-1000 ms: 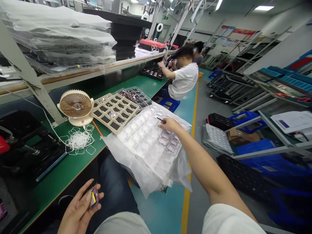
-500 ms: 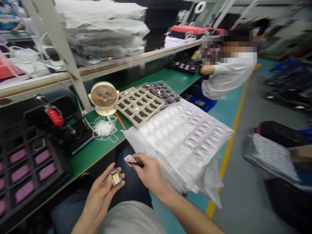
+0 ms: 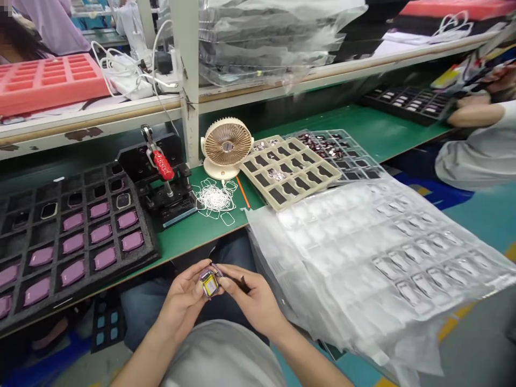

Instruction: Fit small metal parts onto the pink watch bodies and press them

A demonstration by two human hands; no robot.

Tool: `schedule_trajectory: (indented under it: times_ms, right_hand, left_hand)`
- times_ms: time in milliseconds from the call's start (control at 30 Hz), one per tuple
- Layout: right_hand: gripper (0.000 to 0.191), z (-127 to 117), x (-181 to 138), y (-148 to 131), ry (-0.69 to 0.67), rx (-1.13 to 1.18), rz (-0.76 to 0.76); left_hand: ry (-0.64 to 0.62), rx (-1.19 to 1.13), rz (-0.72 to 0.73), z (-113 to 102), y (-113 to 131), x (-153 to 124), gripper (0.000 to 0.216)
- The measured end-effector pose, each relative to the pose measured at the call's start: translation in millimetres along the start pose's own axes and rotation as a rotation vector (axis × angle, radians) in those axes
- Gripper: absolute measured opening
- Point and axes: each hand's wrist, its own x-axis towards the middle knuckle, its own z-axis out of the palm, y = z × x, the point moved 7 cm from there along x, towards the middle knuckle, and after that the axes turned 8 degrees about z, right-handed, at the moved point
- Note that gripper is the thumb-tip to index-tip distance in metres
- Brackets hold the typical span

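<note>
Just above my lap, my left hand (image 3: pixel 187 295) is closed around a small purple watch case (image 3: pixel 209 285), whose uncovered inside shows a yellow-edged block with a pale label. My right hand (image 3: pixel 252 298) meets it from the right. Its thumb and fingers pinch a small purplish cover (image 3: pixel 216 270) tilted at the upper right edge of the case. A dark slim tool (image 3: pixel 243 282), apparently tweezers, lies within the same right hand, mostly hidden by the fingers. Whether cover and case touch is hard to see.
Left on the green bench stands a black foam tray (image 3: pixel 151 236) of purple watch cases. Beside it are a press with a red handle (image 3: pixel 163 164), white ring gaskets (image 3: pixel 215 198), a fan (image 3: pixel 228 148), and a beige tray (image 3: pixel 278 201). Wrapped blister trays (image 3: pixel 342 242) lie right; a co-worker's arm (image 3: pixel 478 115) is beyond.
My right hand has moved left to the watch case, bringing the small cover against or close to it. The two hands are now together. The head view has turned left.
</note>
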Motion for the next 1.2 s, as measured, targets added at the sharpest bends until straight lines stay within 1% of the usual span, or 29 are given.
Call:
schedule_trajectory:
  times_ms: [67, 133, 167, 233, 300, 400, 633, 733, 833, 967, 1033, 1100, 1167, 1200]
  right_hand:
    - [0.022, -6.9, -0.7, -1.9, 0.08, 0.016, -0.005]
    - [0.022, -10.5, -4.7, -11.7, 0.149, -0.049, -0.082]
    - [0.021, -9.2, -7.0, -18.3, 0.155, -0.095, -0.14]
    - [0.024, -2.7, -11.1, -30.1, 0.133, -0.169, -0.259]
    - [0.029, 3.3, -12.6, -36.5, 0.116, -0.199, -0.341]
    - [0.033, 6.5, -10.9, -36.8, 0.119, -0.22, -0.396]
    - [0.035, 6.5, -13.9, -32.4, 0.103, -0.318, -0.513]
    - [0.035, 8.9, -16.4, -31.0, 0.092, -0.376, -0.539]
    - [0.036, 16.3, -18.5, -28.9, 0.074, -0.486, -0.565]
    - [0.038, 25.4, -17.5, -24.5, 0.117, -0.586, -0.582]
    - [0.038, 28.3, -15.4, -24.6, 0.15, -0.574, -0.6]
    - [0.038, 27.6, -10.7, -25.2, 0.181, -0.514, -0.572]
    - [0.038, 23.1, -3.1, -24.3, 0.208, -0.45, -0.47]
    - [0.036, 21.3, 0.9, -23.1, 0.203, -0.438, -0.408]
  left_hand:
    - [-0.004, 0.008, 0.026, 0.4, 3.0, -1.8, 0.053]
    - [0.009, 0.047, 0.099, 1.6, 8.7, -3.5, 0.05]
    - [0.017, 0.074, 0.142, 2.4, 11.8, -4.3, 0.048]
    - [0.029, 0.127, 0.208, 4.2, 15.7, -5.7, 0.044]
    - [0.039, 0.16, 0.232, 4.9, 15.9, -6.3, 0.044]
    - [0.051, 0.184, 0.234, 3.6, 14.2, -6.4, 0.045]
    - [0.033, 0.175, 0.242, 2.3, 15.4, -6.1, 0.046]
    - [0.005, 0.161, 0.255, 3.0, 17.5, -5.0, 0.044]
    - [-0.017, 0.154, 0.29, 5.5, 20.2, -4.3, 0.042]
    - [-0.001, 0.172, 0.321, 14.7, 19.8, -5.5, 0.038]
    - [0.053, 0.177, 0.34, 17.7, 19.3, -6.0, 0.034]
    - [0.153, 0.179, 0.362, 14.8, 19.7, -5.8, 0.026]
    - [0.231, 0.165, 0.369, 9.0, 20.3, -4.5, 0.022]
    - [0.245, 0.154, 0.369, 6.4, 20.8, -3.4, 0.022]
